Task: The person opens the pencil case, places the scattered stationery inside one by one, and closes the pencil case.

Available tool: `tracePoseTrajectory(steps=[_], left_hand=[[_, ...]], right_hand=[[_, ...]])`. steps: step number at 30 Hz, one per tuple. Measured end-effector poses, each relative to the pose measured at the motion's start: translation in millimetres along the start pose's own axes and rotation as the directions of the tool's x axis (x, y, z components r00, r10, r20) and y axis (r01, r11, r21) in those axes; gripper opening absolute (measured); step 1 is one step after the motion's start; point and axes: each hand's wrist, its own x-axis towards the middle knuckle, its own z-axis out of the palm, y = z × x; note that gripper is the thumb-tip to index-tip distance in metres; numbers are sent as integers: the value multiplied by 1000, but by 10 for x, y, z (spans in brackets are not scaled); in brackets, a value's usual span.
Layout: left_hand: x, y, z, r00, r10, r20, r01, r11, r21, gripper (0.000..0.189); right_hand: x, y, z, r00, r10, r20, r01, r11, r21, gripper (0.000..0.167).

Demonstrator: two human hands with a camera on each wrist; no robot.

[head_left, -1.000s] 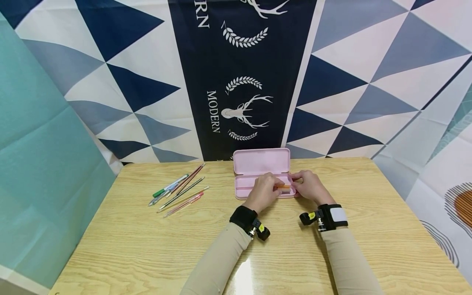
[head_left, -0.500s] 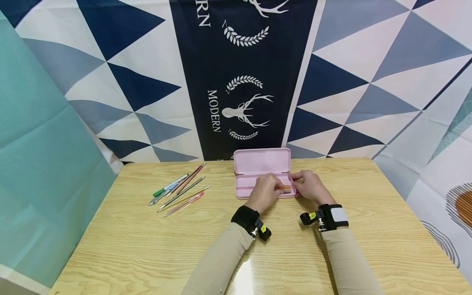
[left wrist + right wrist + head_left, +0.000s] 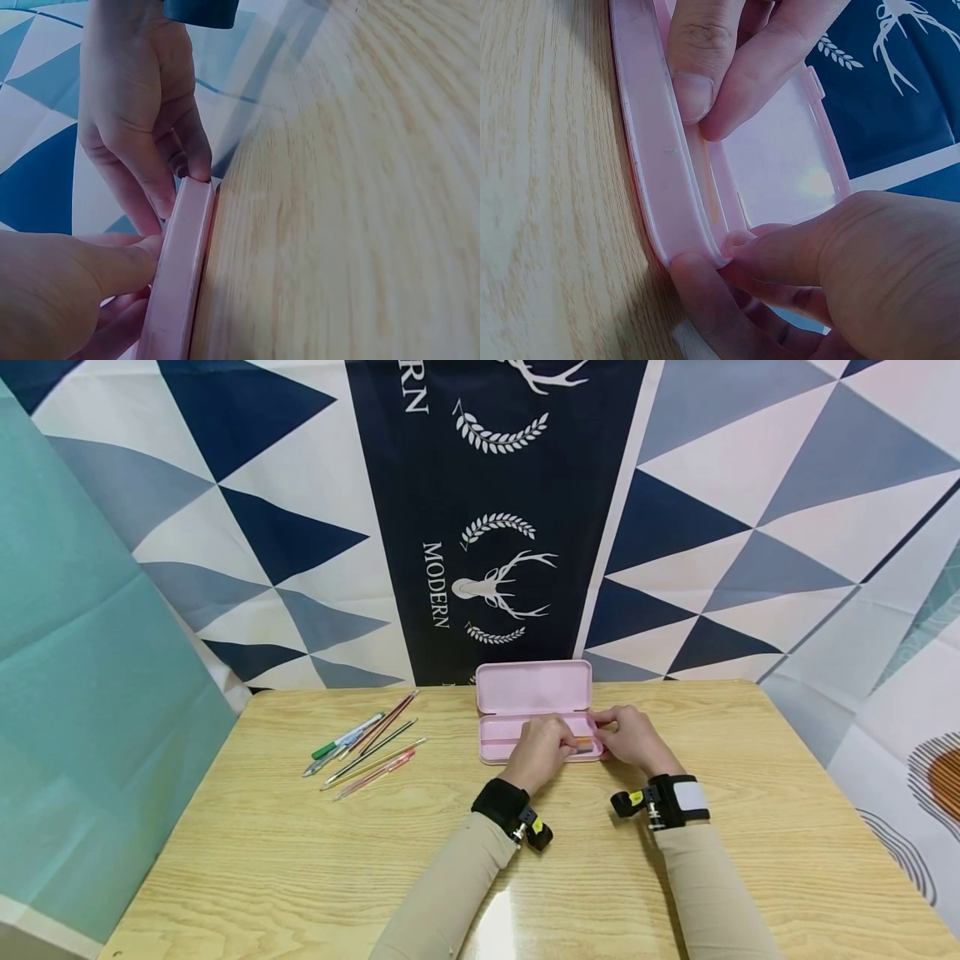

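A pink pencil case (image 3: 498,752) lies open near the back of the table, its lid (image 3: 534,687) tipped up behind. Over the front compartment, my left hand (image 3: 538,747) pinches a flat, pale piece with an orange edge (image 3: 709,187); its kind cannot be told. That piece lies low along the compartment, its left part hidden by my fingers. At the case's right end my right hand (image 3: 633,739) grips the corner. In the right wrist view its thumb (image 3: 761,251) sits at the inner rim and a finger (image 3: 705,296) lies against the outside.
Left of the case lies a loose group of several pencils and pens, among them a green-capped pen (image 3: 324,750) and a dark pencil (image 3: 372,752). A patterned cloth (image 3: 495,527) hangs right behind the table's (image 3: 300,877) back edge.
The orange-edged piece has gone slightly lower into the case, with my left hand shifting a little to the right. My right hand keeps its grip at the corner.
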Motion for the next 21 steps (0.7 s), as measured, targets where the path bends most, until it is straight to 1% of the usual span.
tracePoseTrajectory(steps=[8,15,21], left_hand=[[-6,-11,48,1000,17,-5,-16,997,69,12],[-11,-10,64,999,33,-21,-31,997,77,11],[-9,-3,74,997,59,-42,-54,992,114,11]], right_hand=[[-5,1,-4,1000,-11,-4,11,1000,-8,40],[-3,3,3,1000,-2,-5,2,1000,4,40],[-1,5,7,1000,-8,-7,8,1000,1,40]])
